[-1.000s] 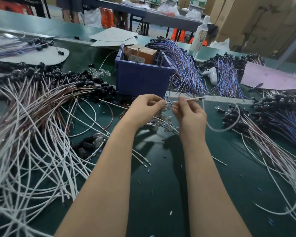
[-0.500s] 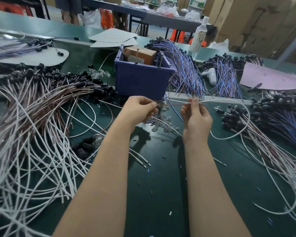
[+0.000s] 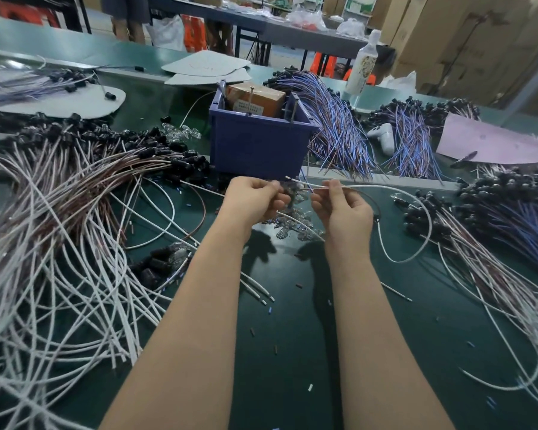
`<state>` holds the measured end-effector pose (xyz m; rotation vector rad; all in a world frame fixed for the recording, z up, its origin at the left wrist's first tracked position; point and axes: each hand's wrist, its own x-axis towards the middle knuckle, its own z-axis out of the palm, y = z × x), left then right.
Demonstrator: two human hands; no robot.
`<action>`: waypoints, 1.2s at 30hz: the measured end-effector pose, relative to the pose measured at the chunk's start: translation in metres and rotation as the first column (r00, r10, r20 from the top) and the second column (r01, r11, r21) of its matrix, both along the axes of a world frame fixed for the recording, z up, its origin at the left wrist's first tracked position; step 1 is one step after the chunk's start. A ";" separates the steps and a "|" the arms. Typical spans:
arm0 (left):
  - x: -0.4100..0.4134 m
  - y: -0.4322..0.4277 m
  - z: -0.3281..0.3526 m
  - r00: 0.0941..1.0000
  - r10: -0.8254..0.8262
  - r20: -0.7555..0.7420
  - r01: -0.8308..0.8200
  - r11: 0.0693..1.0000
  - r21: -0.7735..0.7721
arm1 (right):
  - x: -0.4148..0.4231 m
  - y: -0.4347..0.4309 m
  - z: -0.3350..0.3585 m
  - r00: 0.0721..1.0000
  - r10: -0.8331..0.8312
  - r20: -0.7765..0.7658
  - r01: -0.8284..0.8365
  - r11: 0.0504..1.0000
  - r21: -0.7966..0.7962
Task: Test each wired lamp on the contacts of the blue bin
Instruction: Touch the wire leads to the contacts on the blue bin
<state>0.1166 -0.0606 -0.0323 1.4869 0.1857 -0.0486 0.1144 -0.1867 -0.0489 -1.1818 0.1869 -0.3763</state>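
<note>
The blue bin (image 3: 258,150) stands at the table's middle, with a brown box (image 3: 255,99) and upright metal contact pins (image 3: 293,111) inside. Just in front of it, my right hand (image 3: 343,209) pinches a white lamp wire (image 3: 385,189) that loops off to the right and down. The wire's bare ends point left toward my left hand (image 3: 255,198), whose curled fingers hold something small that I cannot make out. Both hands hover a little below the bin's front wall, apart from it.
A large heap of white and brown wired lamps (image 3: 59,228) covers the left. Blue-wired bundles (image 3: 339,128) lie right of the bin, more lamps (image 3: 494,212) at far right. Loose clear bulbs (image 3: 295,221) sit under my hands. A white bottle (image 3: 362,65) stands behind.
Both hands have shifted slightly while working the wire ends. The white wire's loop has swung further out and down to the right.
</note>
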 end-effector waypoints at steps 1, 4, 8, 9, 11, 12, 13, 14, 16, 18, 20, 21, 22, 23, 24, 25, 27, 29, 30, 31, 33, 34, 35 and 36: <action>0.001 0.001 0.001 0.999 0.037 -0.035 -0.038 0.999 -0.026 | 0.000 0.000 0.000 1.000 -0.001 -0.002 0.001 1.000 0.003; 0.002 0.002 0.002 0.996 0.070 -0.051 -0.075 0.994 -0.081 | -0.001 0.001 0.000 1.000 0.007 -0.010 -0.008 1.000 -0.021; 0.000 0.000 -0.001 0.996 -0.031 0.078 0.025 0.997 0.073 | -0.001 0.002 -0.001 1.000 0.018 -0.010 -0.019 0.998 -0.068; 0.000 0.001 -0.002 0.994 -0.054 0.099 0.043 0.992 0.117 | -0.001 0.001 -0.001 1.000 0.019 -0.011 -0.020 0.997 -0.077; 0.001 0.001 -0.003 0.989 -0.082 0.125 0.058 0.982 0.181 | 0.000 0.001 -0.001 1.000 0.019 -0.006 -0.020 0.996 -0.092; 0.001 0.001 -0.003 0.987 -0.085 0.133 0.058 0.979 0.198 | 0.000 0.001 -0.001 1.000 0.020 0.000 -0.020 0.995 -0.095; 0.001 0.001 -0.003 0.987 -0.083 0.138 0.054 0.978 0.203 | 0.000 0.001 -0.001 1.000 0.020 0.007 -0.019 0.995 -0.097; 0.000 0.000 -0.003 0.987 -0.075 0.140 0.045 0.978 0.206 | 0.000 0.002 -0.002 1.000 0.018 0.012 -0.016 0.995 -0.100; 0.000 -0.001 -0.003 0.990 -0.038 0.139 0.007 0.977 0.215 | 0.000 0.002 -0.002 1.000 0.000 0.016 0.001 0.996 -0.093; 0.002 0.005 -0.003 0.990 0.068 0.123 -0.093 0.973 0.211 | -0.001 -0.003 0.000 0.998 -0.056 0.014 0.057 0.998 -0.028; 0.006 0.015 -0.004 0.973 0.201 0.118 -0.220 0.957 0.187 | 0.000 -0.011 0.003 0.993 -0.122 0.010 0.121 0.992 0.031; 0.007 0.018 -0.005 0.963 0.237 0.129 -0.259 0.946 0.193 | 0.000 -0.013 0.003 0.991 -0.132 0.007 0.132 0.991 0.036; 0.008 0.017 -0.005 0.960 0.237 0.148 -0.264 0.941 0.211 | 0.000 -0.012 0.003 0.992 -0.124 0.004 0.124 0.992 0.030; 0.007 0.014 -0.003 0.966 0.201 0.162 -0.236 0.942 0.239 | -0.001 -0.008 0.003 0.995 -0.104 -0.001 0.104 0.994 0.018; 0.005 0.009 -0.001 0.974 0.141 0.175 -0.186 0.943 0.277 | -0.001 -0.003 0.002 0.997 -0.080 -0.006 0.080 0.997 0.006; 0.004 0.003 -0.001 0.980 0.076 0.181 -0.130 0.943 0.307 | -0.001 0.001 0.002 0.998 -0.058 -0.009 0.058 0.998 -0.001; 0.002 -0.004 0.001 0.981 -0.033 0.189 -0.030 0.947 0.319 | -0.002 0.006 0.001 1.000 -0.029 -0.005 0.029 1.000 0.009; 0.000 -0.006 0.002 0.976 -0.111 0.189 0.058 0.962 0.267 | -0.002 0.006 0.001 1.000 -0.003 -0.002 0.003 0.999 0.036; -0.001 -0.006 0.001 0.973 -0.135 0.189 0.084 0.963 0.255 | -0.002 0.006 0.001 1.000 0.015 -0.004 -0.015 0.999 0.041; -0.001 -0.006 0.001 0.971 -0.144 0.192 0.093 0.963 0.255 | -0.002 0.006 0.001 0.999 0.036 -0.007 -0.036 0.998 0.042; -0.001 -0.007 0.000 0.973 -0.159 0.169 0.113 0.960 0.255 | -0.002 0.007 0.001 0.998 0.063 -0.007 -0.063 0.996 0.060; -0.001 -0.007 0.000 0.973 -0.181 0.143 0.139 0.955 0.263 | -0.002 0.008 0.002 0.998 0.065 -0.005 -0.064 0.995 0.075; -0.002 -0.007 0.000 0.972 -0.204 0.115 0.165 0.945 0.281 | -0.002 0.008 0.002 0.998 0.062 -0.004 -0.062 0.995 0.083; -0.002 -0.007 0.000 0.971 -0.221 0.091 0.184 0.933 0.308 | -0.003 0.008 0.001 0.998 0.059 -0.005 -0.058 0.995 0.080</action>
